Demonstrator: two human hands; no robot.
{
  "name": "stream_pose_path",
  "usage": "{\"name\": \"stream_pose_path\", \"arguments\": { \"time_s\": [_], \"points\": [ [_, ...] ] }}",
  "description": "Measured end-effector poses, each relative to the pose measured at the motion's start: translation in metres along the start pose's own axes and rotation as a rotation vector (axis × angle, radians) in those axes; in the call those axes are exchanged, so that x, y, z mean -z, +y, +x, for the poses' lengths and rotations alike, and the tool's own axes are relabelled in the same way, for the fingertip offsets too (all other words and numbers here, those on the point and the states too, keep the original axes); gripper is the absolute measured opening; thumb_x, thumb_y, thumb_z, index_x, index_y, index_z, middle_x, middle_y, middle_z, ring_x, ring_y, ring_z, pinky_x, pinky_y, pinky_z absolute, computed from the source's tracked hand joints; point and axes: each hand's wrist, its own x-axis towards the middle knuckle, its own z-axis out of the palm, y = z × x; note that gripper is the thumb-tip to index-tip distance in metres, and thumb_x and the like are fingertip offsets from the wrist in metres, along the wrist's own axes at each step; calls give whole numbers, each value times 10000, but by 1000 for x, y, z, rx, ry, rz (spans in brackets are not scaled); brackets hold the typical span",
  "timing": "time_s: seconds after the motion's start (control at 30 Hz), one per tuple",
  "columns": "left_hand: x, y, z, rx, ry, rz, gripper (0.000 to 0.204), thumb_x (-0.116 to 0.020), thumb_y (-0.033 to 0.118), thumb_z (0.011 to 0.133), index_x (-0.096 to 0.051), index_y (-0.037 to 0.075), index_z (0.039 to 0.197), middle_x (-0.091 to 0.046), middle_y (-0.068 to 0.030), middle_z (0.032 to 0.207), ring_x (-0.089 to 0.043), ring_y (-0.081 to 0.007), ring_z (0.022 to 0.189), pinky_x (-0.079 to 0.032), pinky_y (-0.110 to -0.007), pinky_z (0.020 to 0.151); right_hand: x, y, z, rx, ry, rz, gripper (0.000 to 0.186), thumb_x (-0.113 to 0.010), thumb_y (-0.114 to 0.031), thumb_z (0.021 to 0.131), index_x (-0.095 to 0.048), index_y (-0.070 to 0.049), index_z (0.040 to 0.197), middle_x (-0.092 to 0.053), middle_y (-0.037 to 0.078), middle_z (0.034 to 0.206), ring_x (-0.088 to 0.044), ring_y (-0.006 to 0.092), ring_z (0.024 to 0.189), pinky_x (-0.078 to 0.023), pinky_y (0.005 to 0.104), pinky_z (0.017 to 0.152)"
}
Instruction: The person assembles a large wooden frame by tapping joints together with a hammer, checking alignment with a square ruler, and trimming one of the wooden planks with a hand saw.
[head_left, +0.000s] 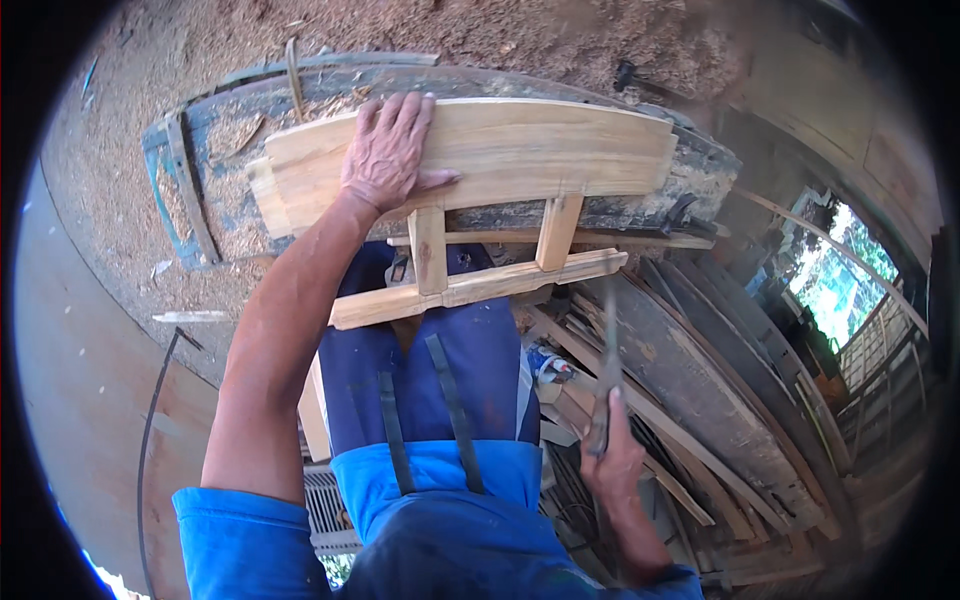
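Note:
A pale wooden frame lies across a weathered plank bench [700, 160]. It has a wide curved board [540, 150], two short posts [428, 250] and a narrow rail [480, 285] over my lap. My left hand [388, 150] rests on the wide board near its left end, fingers stretched toward the far edge and thumb out sideways. Off to the right of the rail, my right hand [615, 455] is closed around the handle of a long thin tool [610, 350]. Its grey upper part is narrow and blurred, so its kind cannot be made out.
Wood shavings [590, 45] cover the ground beyond the bench. Stacked planks [700, 370] and offcuts fill the right side. A small white and blue bottle [550, 365] stands by my right thigh. A dark bent rod [150, 430] lies to the left. A hammer-like tool [627, 75] rests behind the bench.

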Motion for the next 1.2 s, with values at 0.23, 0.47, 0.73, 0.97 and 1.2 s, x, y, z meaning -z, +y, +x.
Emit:
{"name": "stream_pose_path", "arguments": {
  "time_s": [0.23,0.47,0.73,0.97,1.2],
  "points": [
    [-8,9,2,2,44,6,1072,-743,676,666,-408,-6,1422,-478,-175,1376,-419,-344,1306,-249,-500,1147,-94,181,194,-130,396,-307,877,-688,-144,779,-268,-41,1543,-552,187,1060,-566,369,968,-453,471,821],
    [-18,66,38,107,84,158,831,-656,643,818,-460,46,1363,-504,-152,1320,-424,-324,1291,-198,-542,1136,-93,222,323,-1,579,-291,875,-694,-156,786,-264,12,1528,-550,166,1083,-548,326,1019,-410,448,902],
    [-66,151,95,190,139,134,854,-651,635,819,-454,31,1390,-509,-152,1337,-404,-337,1316,-165,-538,1148,-91,239,370,134,638,-88,656,-531,-68,861,-339,46,1478,-558,173,1093,-546,327,1018,-416,465,918],
    [-75,143,87,196,167,255,825,-656,619,817,-458,34,1364,-490,-159,1337,-405,-340,1291,-172,-539,1145,-72,277,366,100,748,134,678,-607,-24,790,-437,-79,1444,-544,127,1247,-524,304,1179,-423,476,965],
    [-79,151,99,118,166,258,840,-649,622,819,-439,20,1366,-492,-183,1301,-405,-355,1278,-186,-544,1126,-75,416,397,87,524,-508,386,-571,-86,872,-536,-108,1256,-597,90,1198,-580,281,1152,-411,486,1010]
  ]
}}
